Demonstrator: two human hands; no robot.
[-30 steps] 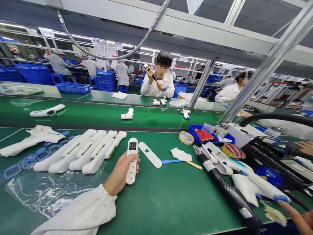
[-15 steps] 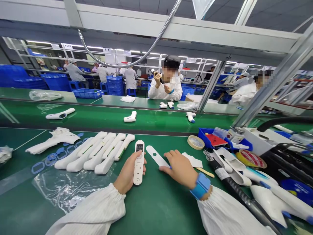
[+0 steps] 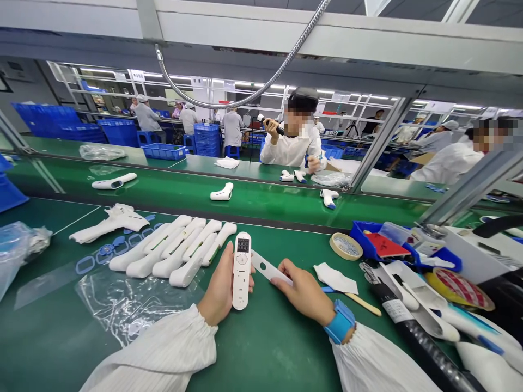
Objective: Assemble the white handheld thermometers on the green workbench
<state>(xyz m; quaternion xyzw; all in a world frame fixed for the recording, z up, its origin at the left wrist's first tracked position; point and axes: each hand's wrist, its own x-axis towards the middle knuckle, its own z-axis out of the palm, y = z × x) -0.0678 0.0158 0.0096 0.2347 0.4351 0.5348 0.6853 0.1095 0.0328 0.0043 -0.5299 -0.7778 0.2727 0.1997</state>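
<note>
My left hand (image 3: 224,286) is wrapped around a white handheld thermometer body (image 3: 242,280), held upright with its dark display facing me. Between the thumb and fingers of my right hand (image 3: 304,291) is the lower end of a flat white strip (image 3: 262,265) with a round hole. The strip's upper end comes close behind the thermometer's right edge; whether they touch I cannot tell. A row of white thermometer housings (image 3: 180,275) lies to the left of my left hand. Beyond my right hand are a piece of white paper (image 3: 335,278) and a tan stick (image 3: 365,305).
A tape roll (image 3: 346,246) and a blue bin (image 3: 359,231) stand at the right, near a black cable (image 3: 412,332). Clear plastic film (image 3: 134,305) lies at left. White thermometers (image 3: 222,191) rest on the green conveyor (image 3: 175,190). A co-worker (image 3: 292,144) sits opposite.
My right hand has closed on the flat strip and brought it nearer the thermometer in my left hand. The view has shifted left. The co-worker opposite has lowered one hand.
</note>
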